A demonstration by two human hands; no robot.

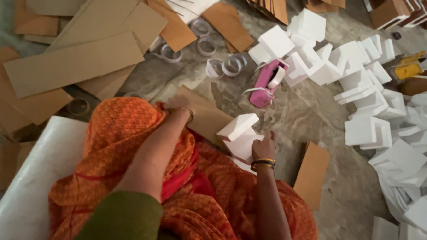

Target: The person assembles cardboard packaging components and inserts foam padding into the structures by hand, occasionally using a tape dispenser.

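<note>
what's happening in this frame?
A person sits on the floor amid box parts. The right hand holds a white box piece over the lap. The left hand rests on a brown cardboard sheet beside an orange-draped knee. A pink tape dispenser and tape rolls lie ahead; a pile of white box pieces lies to the right.

A pink tape dispenser [265,84] lies on the stone floor [314,110] ahead of me, just beside a heap of white boxes [350,73] that spreads down my right side. Clear tape rolls [232,65] are scattered between the dispenser and the brown cardboard sheets [77,61] piled on my left. A white board [33,184] rests by my left knee, and my orange cloth [127,126] covers my lap. One small cardboard piece [312,174] lies at my right. A yellow thing [408,71] sits far right.
</note>
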